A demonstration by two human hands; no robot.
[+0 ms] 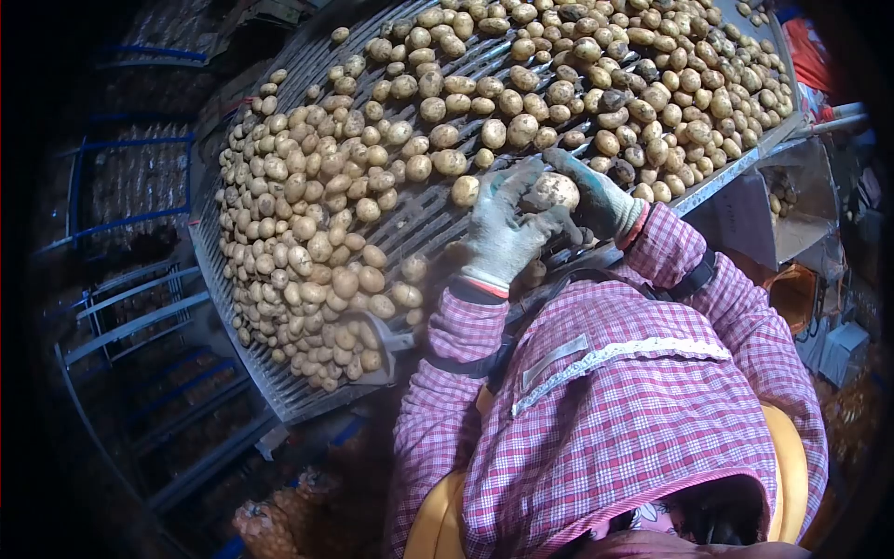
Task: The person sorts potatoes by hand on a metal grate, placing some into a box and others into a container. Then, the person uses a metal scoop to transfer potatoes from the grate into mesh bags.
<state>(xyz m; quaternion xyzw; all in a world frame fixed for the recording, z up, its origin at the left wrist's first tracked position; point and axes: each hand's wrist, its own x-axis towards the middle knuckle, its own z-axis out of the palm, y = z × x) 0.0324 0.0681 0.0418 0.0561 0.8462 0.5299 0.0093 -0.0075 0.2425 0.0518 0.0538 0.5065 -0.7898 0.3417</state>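
Observation:
My left hand (507,231), in a pale, soiled glove, curls round the left and lower side of a large potato (556,193). From the right, my right hand (605,197), in a similar glove with a greenish tint, closes its fingers on the same potato. Both hands are above the near edge of a slatted metal sorting table (430,224). Just left of my left fingers lies another potato (465,191). Dark clods (618,171) sit among the potatoes beyond my right hand. My palms and some fingertips are hidden.
A dense heap of potatoes (307,224) covers the table's left part, and another heap (689,102) its far right. A metal scoop-like rim (380,340) stands at the front left corner. An open cardboard box (803,210) is on the right; net sacks (270,529) stand below left.

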